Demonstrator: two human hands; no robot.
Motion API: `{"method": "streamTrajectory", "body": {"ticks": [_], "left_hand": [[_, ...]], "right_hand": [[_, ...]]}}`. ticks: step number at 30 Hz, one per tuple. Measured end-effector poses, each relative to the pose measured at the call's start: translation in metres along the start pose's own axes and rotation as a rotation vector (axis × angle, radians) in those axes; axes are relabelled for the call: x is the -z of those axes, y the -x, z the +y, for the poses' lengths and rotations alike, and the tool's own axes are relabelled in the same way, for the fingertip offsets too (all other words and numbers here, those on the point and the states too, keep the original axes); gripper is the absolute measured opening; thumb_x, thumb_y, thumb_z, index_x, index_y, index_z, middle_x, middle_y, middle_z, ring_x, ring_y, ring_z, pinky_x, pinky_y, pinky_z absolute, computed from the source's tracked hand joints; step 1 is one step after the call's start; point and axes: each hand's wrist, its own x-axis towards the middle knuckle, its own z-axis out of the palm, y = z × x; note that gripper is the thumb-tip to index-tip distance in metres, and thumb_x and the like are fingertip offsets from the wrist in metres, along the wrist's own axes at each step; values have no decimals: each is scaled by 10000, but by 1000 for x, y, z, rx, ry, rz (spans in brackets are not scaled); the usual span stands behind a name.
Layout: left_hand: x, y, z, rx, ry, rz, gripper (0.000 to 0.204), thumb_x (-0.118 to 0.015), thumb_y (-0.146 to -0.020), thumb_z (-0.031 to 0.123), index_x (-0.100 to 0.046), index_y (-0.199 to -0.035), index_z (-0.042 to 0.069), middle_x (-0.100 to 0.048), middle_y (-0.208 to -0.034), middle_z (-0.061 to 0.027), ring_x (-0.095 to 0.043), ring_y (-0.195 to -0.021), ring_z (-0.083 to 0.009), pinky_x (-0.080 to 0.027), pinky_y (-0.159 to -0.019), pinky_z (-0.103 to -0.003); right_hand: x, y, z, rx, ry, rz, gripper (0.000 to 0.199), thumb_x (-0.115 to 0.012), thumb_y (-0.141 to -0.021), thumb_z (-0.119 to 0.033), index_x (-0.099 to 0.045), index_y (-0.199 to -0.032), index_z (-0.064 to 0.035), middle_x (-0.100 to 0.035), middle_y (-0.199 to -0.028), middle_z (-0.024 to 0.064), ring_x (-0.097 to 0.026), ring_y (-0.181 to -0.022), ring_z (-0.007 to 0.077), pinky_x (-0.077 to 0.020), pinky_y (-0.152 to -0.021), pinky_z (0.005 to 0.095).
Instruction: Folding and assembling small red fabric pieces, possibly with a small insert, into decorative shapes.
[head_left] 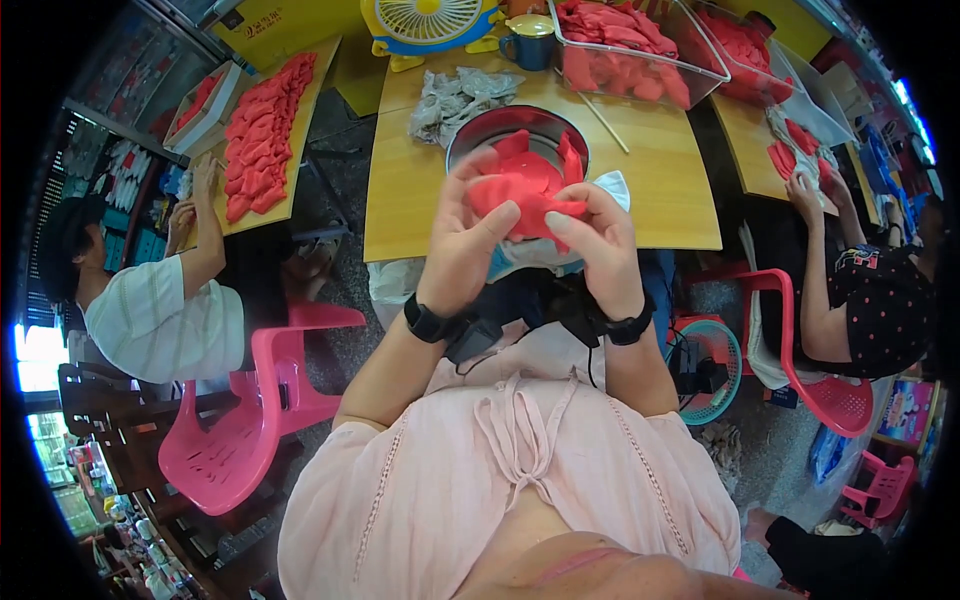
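A small red fabric piece [527,200] is stretched between my two hands, above a round metal bowl [470,125] at the table's near edge. My left hand [463,225] has its fingers behind the cloth and its thumb along the front. Pinched between thumb and fingers, the right end of the same piece is in my right hand [603,240]. More red pieces [570,158] lie inside the bowl, partly hidden by my hands. White cloth [613,188] shows just beyond my right hand. I wear a dark band on each wrist.
On the wooden table [665,190] are a crumpled clear plastic bag [460,98], a thin stick [604,122], a lidded mug [528,48], a yellow-blue fan [430,25] and a clear bin [640,75] of red pieces. People work at side tables left and right, beside pink chairs [250,420].
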Motion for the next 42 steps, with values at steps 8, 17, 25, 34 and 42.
{"method": "streamTrajectory", "body": {"ticks": [8,17,25,34,42], "left_hand": [[16,-4,15,-119,-616,-195,234,-745,-833,100,-657,-1037,26,-568,-973,-6,-550,-829,-71,-470,-709,-214],[17,1,8,-305,-785,-137,161,-703,-863,146,-665,-894,-7,-577,-964,-56,-558,-853,-137,-450,-687,-246],[21,-1,2,-226,-664,-100,151,-655,-903,131,-651,-882,-19,-571,-983,-50,-545,-861,-135,-439,-727,-253],[6,11,5,-107,-493,-165,169,-735,-829,76,-625,-904,-27,-545,-1067,-66,-565,-896,-109,-504,-748,-237],[15,0,19,-252,-861,-244,169,-740,-816,80,-607,-878,-4,-555,-1094,-82,-568,-921,-140,-490,-773,-255]], "right_hand": [[11,-4,5,32,88,-1,193,-610,-944,-146,-609,-1066,4,-614,-879,14,-531,-697,71,-423,-599,210],[19,-6,3,26,386,28,281,-725,-868,-145,-627,-1073,20,-638,-854,7,-577,-728,53,-473,-617,190],[11,-6,-21,16,91,-46,291,-700,-849,-33,-613,-1123,15,-650,-958,41,-586,-773,71,-474,-625,207],[0,-18,-20,140,51,59,243,-664,-897,-71,-607,-1124,-8,-615,-912,4,-569,-780,42,-456,-600,171],[6,-30,-20,-84,290,-76,208,-687,-884,-102,-634,-1058,0,-621,-817,-17,-529,-639,44,-416,-567,193]]}}
